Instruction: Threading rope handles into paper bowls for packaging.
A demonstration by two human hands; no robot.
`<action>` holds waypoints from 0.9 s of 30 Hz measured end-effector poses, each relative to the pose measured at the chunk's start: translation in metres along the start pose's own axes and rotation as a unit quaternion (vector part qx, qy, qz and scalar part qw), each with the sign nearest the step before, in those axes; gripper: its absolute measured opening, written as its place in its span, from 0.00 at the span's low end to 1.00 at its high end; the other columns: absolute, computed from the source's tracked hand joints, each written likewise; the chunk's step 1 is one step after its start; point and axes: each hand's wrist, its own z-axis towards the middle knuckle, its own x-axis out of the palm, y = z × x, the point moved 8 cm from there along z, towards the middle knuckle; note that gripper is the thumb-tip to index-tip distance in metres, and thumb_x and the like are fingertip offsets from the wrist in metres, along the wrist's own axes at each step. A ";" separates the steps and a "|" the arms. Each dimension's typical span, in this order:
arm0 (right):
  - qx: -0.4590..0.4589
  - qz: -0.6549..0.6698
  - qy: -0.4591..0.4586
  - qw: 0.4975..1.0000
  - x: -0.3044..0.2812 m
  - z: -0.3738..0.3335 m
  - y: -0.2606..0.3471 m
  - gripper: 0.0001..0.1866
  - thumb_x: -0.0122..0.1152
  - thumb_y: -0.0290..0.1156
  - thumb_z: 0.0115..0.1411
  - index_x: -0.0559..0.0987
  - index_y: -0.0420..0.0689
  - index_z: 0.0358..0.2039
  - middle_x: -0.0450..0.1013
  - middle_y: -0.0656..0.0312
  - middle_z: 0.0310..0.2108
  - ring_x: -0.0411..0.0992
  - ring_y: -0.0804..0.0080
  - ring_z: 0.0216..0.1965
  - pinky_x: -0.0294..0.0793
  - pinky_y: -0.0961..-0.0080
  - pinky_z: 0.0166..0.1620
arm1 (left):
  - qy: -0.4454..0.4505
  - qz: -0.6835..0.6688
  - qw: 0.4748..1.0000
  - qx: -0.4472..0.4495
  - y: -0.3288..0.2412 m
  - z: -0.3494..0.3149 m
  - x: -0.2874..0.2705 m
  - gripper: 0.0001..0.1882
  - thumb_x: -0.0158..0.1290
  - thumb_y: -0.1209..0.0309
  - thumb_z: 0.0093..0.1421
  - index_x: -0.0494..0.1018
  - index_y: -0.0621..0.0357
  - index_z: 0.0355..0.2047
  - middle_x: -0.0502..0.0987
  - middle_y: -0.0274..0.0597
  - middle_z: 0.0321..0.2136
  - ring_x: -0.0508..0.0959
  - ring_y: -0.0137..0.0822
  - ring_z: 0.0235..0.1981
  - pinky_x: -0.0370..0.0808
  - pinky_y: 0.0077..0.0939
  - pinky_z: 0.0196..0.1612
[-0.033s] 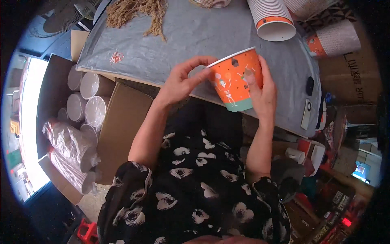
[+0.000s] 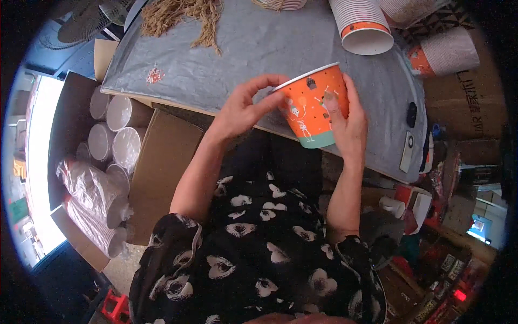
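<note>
Between my two hands, over the table's near edge, is an orange paper cup [image 2: 311,117] with a white rim, a green base band and a printed skeleton. It tilts with its mouth up and away from me. My left hand [image 2: 249,108] pinches the rim at its left side, thumb on the outer wall and fingers at the rim. My right hand [image 2: 350,120] wraps the right side, its thumb lying across the printed front. The inside of the cup is hidden. On the table beyond lies a stack of matching cups [image 2: 367,39], its open end toward me.
Tan strings [image 2: 186,21] lie at the table's far left, near red-and-white scraps [image 2: 155,75]. Another cup stack [image 2: 448,51] rests at the right. A cardboard box [image 2: 167,178] on the left holds several plastic-wrapped cup stacks [image 2: 127,148]. A fan [image 2: 81,24] stands far left.
My left thumb has slid slightly further onto the cup's wall. The cup and my right hand stay in place.
</note>
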 end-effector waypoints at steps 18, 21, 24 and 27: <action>-0.037 -0.059 -0.023 0.997 0.006 -0.005 0.009 0.41 0.60 0.56 0.65 0.65 0.37 0.66 0.68 0.42 0.62 0.68 0.46 0.62 0.68 0.58 0.62 | -0.025 -0.158 0.985 -0.065 0.003 0.014 0.018 0.11 0.62 0.69 0.63 0.76 0.62 0.42 0.80 0.33 0.35 0.77 0.23 0.36 0.74 0.21 0.42; -0.038 -0.049 -0.019 0.998 0.006 -0.005 0.011 0.41 0.61 0.55 0.64 0.65 0.36 0.65 0.68 0.42 0.61 0.69 0.46 0.61 0.68 0.57 0.62 | -0.087 -0.133 0.985 -0.066 0.013 0.014 0.018 0.12 0.64 0.67 0.63 0.77 0.62 0.40 0.81 0.33 0.32 0.78 0.22 0.32 0.75 0.20 0.38; -0.038 -0.053 -0.025 0.998 0.004 -0.004 0.013 0.40 0.61 0.54 0.64 0.65 0.36 0.65 0.68 0.42 0.61 0.69 0.46 0.61 0.68 0.58 0.61 | -0.105 -0.158 0.980 -0.054 0.014 0.017 0.020 0.11 0.64 0.68 0.63 0.77 0.62 0.38 0.81 0.33 0.30 0.77 0.21 0.31 0.75 0.20 0.36; -0.046 -0.045 -0.030 0.998 0.003 -0.004 0.013 0.40 0.62 0.53 0.64 0.65 0.36 0.65 0.69 0.42 0.60 0.70 0.46 0.60 0.69 0.58 0.61 | -0.102 -0.177 0.978 -0.044 0.017 0.017 0.019 0.11 0.64 0.68 0.63 0.78 0.62 0.38 0.81 0.32 0.31 0.77 0.21 0.31 0.74 0.20 0.37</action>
